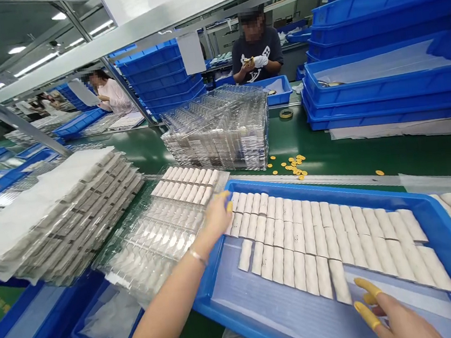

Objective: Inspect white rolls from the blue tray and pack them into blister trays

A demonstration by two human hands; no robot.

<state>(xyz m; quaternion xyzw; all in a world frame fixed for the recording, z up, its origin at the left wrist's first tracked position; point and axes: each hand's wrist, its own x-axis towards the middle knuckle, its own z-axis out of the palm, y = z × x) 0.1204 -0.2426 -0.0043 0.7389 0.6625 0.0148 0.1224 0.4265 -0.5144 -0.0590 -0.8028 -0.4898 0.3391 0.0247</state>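
My left hand (219, 214), with yellow finger covers, is above the left rim of a blue tray (395, 193), beside a clear blister tray (151, 253). Its fingertips are slightly apart with blue showing between them; I see nothing held there. My right hand (405, 318), also in yellow finger covers, reaches in at the lower right with thumb and fingers apart. Just left of its fingertips lies a tilted white wavy strip (339, 282). Similar white pieces (298, 236) lie in rows on the blue tray's lining. More white pieces (186, 181) fill the blister tray's far part.
Stacked filled blister trays (103, 204) stand at the left, and clear trays (221, 131) are piled behind. Yellow discs (296, 166) and a tape roll (285, 114) lie on the green bench. Blue bins (386, 80) rise at the right. A co-worker (256, 46) sits opposite.
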